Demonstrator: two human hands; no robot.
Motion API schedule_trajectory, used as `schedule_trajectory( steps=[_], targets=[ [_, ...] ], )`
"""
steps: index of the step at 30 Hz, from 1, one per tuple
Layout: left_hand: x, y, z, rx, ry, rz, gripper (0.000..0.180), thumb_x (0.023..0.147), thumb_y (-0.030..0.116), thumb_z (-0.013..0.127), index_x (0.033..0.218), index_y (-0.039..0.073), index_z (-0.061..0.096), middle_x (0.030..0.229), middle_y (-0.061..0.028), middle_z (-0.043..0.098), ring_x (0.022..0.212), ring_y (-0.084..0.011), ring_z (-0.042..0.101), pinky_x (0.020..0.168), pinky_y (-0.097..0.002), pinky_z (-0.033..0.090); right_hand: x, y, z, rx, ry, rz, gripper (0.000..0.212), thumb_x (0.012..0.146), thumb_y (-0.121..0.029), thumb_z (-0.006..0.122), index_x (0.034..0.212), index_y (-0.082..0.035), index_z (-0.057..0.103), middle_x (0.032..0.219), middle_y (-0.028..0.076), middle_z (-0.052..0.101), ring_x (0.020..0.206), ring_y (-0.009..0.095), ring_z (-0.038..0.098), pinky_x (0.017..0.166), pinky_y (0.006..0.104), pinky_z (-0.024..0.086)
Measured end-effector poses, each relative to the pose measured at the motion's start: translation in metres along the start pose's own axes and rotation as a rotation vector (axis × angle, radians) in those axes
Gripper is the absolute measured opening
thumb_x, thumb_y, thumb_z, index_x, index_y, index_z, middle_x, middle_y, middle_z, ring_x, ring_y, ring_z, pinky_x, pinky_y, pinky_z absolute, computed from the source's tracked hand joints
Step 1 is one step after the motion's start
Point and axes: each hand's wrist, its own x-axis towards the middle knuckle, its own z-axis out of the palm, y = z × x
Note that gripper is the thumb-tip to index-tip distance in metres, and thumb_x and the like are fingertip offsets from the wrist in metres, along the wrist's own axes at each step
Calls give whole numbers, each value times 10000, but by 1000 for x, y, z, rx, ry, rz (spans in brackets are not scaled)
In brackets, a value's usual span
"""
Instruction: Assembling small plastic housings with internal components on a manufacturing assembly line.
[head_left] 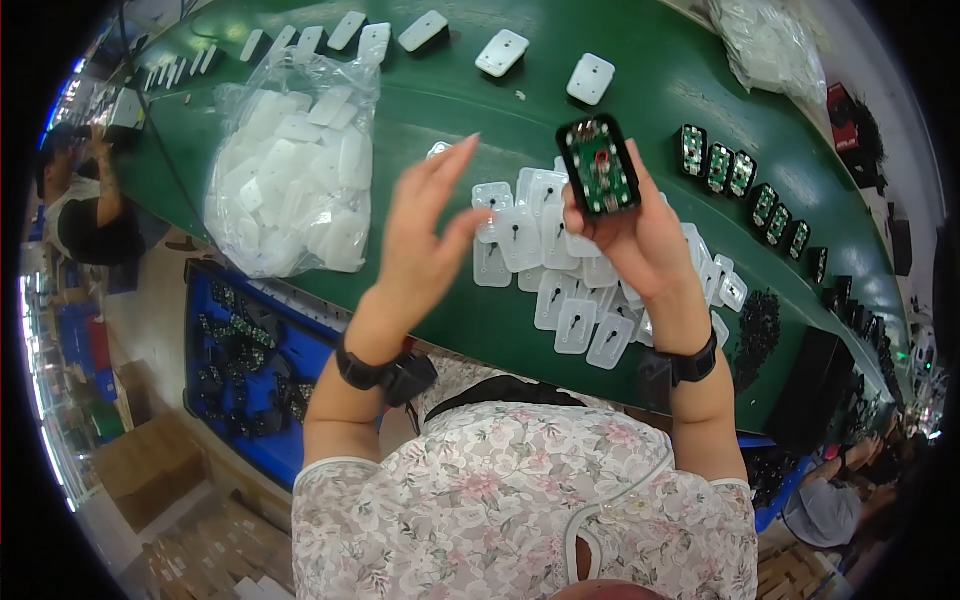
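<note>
In my right hand [640,235] is a black plastic housing [600,168] with a green circuit board inside, its open face up. A short red wire shows on the board. My left hand [425,235] hovers over the table with fingers apart and nothing in it, just left of a pile of translucent white covers [545,225]. Many of these covers carry a small black piece in the middle. The pile spreads under and around my right hand.
A clear bag of white covers [290,180] lies at left on the green table [430,100]. White-topped units [502,53] line the far side. Open black housings [742,172] and small black parts [760,330] lie at right. A blue bin [240,350] holds boards. People sit at both sides.
</note>
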Motion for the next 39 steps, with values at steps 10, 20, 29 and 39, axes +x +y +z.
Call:
schedule_trajectory(
  steps=[10,20,29,39],
  targets=[
    [-6,34,26,-1123,-54,-213,588,796,56,678,1301,-19,387,1257,-110,484,1149,-185,476,984,-340,384,-25,22,17,-573,110,-627,177,913,-163,546,1023,-26,571,913,51,556,786,99,524,679,206,416],
    [-12,48,24,-1067,-51,-156,593,773,-29,666,1296,-25,388,1228,-113,478,1128,-180,482,960,-338,436,-43,22,23,-1053,78,-1111,223,753,-65,714,959,-59,628,933,55,522,742,127,485,603,228,372],
    [-12,47,25,-817,-25,-20,597,724,-14,707,1263,14,453,1230,-98,479,1134,-202,490,952,-354,435,-47,14,20,-1309,32,-1205,180,735,6,687,897,-52,633,873,43,491,762,147,466,621,256,374],
    [-11,50,17,-856,-284,-35,541,748,86,717,1230,-7,490,1161,-105,566,1093,-208,535,929,-334,440,-28,-15,1,-519,-350,-310,433,670,-79,754,1003,-76,477,1080,71,483,1007,152,470,861,287,387]
  ],
)
